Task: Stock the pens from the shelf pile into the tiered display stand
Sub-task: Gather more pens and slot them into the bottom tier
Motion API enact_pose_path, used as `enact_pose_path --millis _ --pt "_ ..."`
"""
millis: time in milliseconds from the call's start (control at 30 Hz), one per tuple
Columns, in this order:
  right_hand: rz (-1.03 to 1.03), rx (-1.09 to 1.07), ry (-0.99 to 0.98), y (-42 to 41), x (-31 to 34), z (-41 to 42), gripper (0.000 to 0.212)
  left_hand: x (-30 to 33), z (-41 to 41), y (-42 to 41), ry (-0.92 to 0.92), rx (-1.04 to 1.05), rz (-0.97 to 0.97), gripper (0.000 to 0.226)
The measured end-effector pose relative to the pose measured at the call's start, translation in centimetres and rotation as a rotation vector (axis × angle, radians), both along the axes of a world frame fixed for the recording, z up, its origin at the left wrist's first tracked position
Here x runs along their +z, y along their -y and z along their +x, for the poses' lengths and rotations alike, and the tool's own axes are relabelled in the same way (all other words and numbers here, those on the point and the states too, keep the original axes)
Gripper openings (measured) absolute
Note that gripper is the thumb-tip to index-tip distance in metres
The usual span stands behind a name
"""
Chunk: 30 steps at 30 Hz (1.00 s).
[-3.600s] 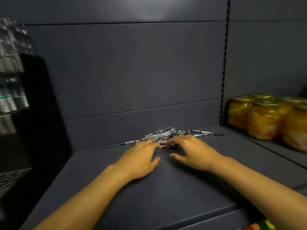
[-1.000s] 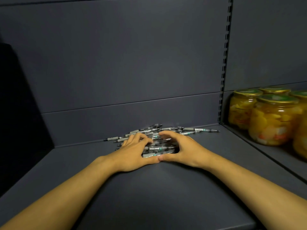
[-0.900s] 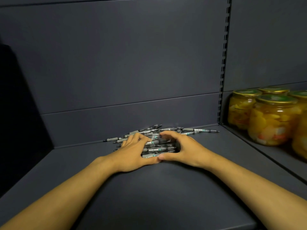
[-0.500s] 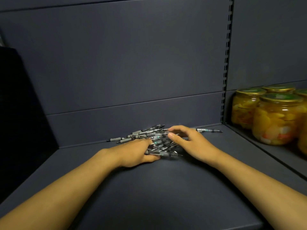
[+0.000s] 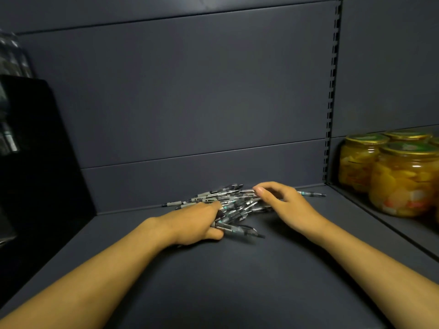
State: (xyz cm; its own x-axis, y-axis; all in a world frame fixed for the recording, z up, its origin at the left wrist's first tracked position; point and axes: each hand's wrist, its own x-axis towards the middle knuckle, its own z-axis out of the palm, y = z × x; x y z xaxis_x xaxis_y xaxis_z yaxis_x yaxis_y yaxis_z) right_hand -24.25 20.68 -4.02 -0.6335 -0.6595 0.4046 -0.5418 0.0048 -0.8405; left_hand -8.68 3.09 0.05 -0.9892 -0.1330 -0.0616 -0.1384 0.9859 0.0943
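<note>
A loose pile of pens (image 5: pixel 228 200) lies in the middle of the frame on the dark grey shelf (image 5: pixel 213 281), close to the back panel, with 1 pen (image 5: pixel 308 193) poking out to the right past the heap. The left hand (image 5: pixel 197 222) sits at the lower left of the pile, its fingers curled round a bundle of pens whose tips stick out toward lower right. The right hand (image 5: pixel 282 205) rests on the pile's right side, fingers bent over the pens and thumb raised; whether it actually grips any I cannot tell. At the far left edge stands the black display stand (image 5: pixel 35 162), well apart from the pile. Jars (image 5: pixel 403 176) of yellow preserves fill the right edge.
</note>
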Motion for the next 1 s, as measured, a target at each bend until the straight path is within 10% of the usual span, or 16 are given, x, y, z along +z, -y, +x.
enact_pose_path --millis 300,500,733,867,1000 --pt "-0.045 -0.007 0.024 -0.4 1.0 1.1 0.022 1.3 1.6 1.9 -0.462 0.061 0.408 0.013" --pt "-0.110 0.199 0.072 3.8 5.5 8.0 0.103 1.7 0.4 -0.7 -0.894 0.065 0.742 0.012" --pt "-0.265 -0.050 0.046 6.9 7.4 10.1 0.041 -0.6 -1.0 -3.3 -1.056 0.005 0.934 0.032" --pt "-0.216 -0.093 -0.004 7.6 7.3 10.3 0.039 -1.2 -1.6 -3.4 -1.145 -0.018 1.119 0.054" --pt "-0.179 -0.101 -0.118 8.1 7.0 11.0 0.037 -1.3 -1.8 -3.3 -1.095 -0.008 1.615 0.026"
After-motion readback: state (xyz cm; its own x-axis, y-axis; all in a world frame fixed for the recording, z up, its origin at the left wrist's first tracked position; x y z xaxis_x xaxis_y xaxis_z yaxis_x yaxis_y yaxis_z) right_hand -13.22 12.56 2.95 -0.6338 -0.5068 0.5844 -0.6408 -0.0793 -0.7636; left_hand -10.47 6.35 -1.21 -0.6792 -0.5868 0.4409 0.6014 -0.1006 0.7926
